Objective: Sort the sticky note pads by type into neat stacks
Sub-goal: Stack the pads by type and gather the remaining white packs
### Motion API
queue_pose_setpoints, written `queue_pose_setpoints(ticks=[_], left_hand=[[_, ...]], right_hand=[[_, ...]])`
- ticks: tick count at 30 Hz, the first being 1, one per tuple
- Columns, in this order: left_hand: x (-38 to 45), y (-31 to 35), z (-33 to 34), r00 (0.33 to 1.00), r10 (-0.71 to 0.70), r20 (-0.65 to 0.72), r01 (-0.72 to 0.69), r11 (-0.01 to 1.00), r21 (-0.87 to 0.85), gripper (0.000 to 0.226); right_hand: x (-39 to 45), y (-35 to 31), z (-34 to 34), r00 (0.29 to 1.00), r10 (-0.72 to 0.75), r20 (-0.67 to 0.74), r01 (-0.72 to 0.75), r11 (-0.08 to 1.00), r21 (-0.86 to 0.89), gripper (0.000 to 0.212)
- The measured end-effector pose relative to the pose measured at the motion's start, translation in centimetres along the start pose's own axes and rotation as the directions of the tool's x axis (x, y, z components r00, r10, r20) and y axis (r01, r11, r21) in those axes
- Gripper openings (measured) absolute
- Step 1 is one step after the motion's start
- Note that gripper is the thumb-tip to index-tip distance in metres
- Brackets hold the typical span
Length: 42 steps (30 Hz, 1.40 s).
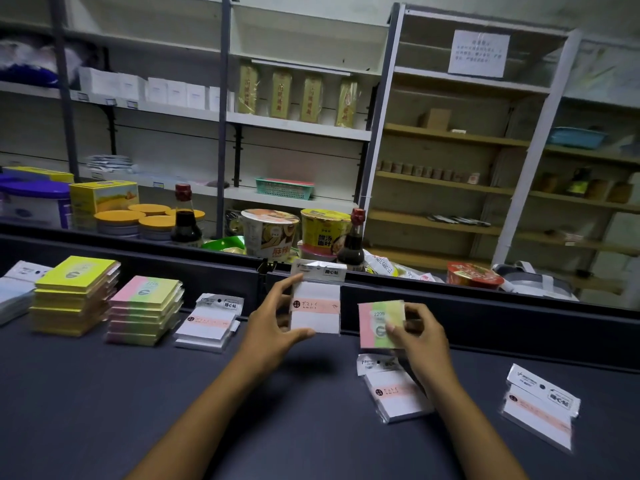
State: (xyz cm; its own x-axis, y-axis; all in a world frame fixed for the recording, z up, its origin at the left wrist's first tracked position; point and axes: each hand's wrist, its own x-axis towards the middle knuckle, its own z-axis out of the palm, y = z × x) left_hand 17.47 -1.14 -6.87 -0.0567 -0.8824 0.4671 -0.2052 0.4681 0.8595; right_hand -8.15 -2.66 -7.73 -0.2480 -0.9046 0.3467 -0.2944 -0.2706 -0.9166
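Observation:
My left hand (277, 320) holds a white sticky note pad with a pink band (317, 299) upright above the dark counter. My right hand (415, 336) grips a pink-and-green pad (375, 323) beside it. On the left stand a stack of yellow pads (74, 296), a stack of pink-and-green pads (145, 310) and a low stack of white pads (207, 325). Two loose white pads lie on the right, one below my right hand (394, 393) and one further right (540, 407). A pale blue-white stack (15, 289) sits at the far left edge.
A raised dark ledge (485, 306) runs along the back of the counter. Behind it stand soy sauce bottles (185, 216), instant noodle cups (270, 233), orange-lidded tins (119, 221) and boxes. Shelving fills the background.

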Motion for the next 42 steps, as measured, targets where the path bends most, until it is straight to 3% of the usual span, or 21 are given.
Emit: queue_pose_setpoints(ticks=[3, 13, 30, 42], left_hand=[[-0.6, 0.6, -0.3, 1.000, -0.001, -0.011, 0.000, 0.998, -0.061, 0.084], [-3.5, 1.5, -7.8, 1.000, 0.012, -0.010, -0.013, 0.995, -0.099, 0.086], [-9.2, 1.7, -24.3, 0.985, 0.001, -0.170, -0.001, 1.000, 0.001, 0.091], [-8.3, 1.1, -25.8, 0.984, 0.006, -0.177, 0.013, 0.994, 0.108, 0.091]], right_hand=[[-1.3, -0.9, 0.2, 0.999, 0.028, -0.038, -0.022, 0.988, 0.150, 0.032], [-6.2, -5.8, 5.4, 1.000, 0.010, -0.021, -0.004, 0.955, 0.295, 0.041], [-11.8, -12.3, 17.7, 0.984, -0.131, 0.119, 0.081, 0.931, 0.355, 0.056], [-10.9, -13.8, 19.6, 0.979, -0.170, 0.117, 0.121, 0.933, 0.339, 0.056]])
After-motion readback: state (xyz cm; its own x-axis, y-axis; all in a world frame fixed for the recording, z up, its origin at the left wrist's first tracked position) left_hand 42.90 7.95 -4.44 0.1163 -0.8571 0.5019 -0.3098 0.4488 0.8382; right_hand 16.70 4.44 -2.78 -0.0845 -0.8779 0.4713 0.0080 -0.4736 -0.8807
